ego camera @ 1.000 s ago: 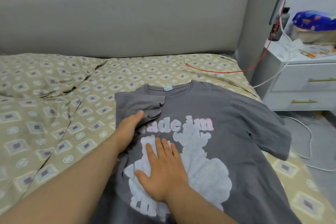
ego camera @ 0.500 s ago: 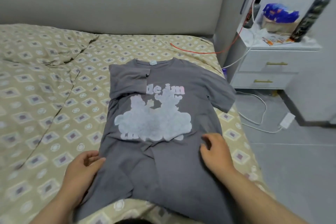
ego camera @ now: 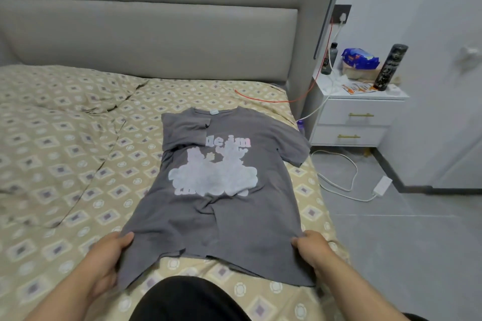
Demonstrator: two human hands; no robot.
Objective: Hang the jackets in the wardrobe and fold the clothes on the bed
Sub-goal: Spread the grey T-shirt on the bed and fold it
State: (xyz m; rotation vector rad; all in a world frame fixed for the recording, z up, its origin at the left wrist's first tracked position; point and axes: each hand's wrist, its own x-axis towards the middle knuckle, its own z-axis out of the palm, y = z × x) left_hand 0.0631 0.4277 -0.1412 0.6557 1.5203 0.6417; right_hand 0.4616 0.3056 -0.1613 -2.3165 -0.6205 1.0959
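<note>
Plainly, the only writing that can be read is on the grey shirt [ego camera: 229,216]: pink and white letters, "de im", with the start of the word hidden under the left sleeve, which is folded in across the chest. Below them sits a puffy white cloud-like print. The lettering along its lower edge is too blurred to read. A small pale label shows inside the collar.

The shirt lies front up on the bed [ego camera: 65,164], collar toward the padded grey headboard [ego camera: 156,41] and hem toward the person. The soft cloth is creased across the middle. The bedsheet is beige, with a repeating pattern of diamonds and circles.

The left hand [ego camera: 104,260] grips the lower left corner of the hem, fingers curled under it and thumb on top. The right hand [ego camera: 313,247] pinches the lower right edge the same way.

Beside the bed stands a white nightstand [ego camera: 352,112] with brass handles. On it are a tall black can [ego camera: 390,68] and a blue packet [ego camera: 360,58] — their print is unreadable.
</note>
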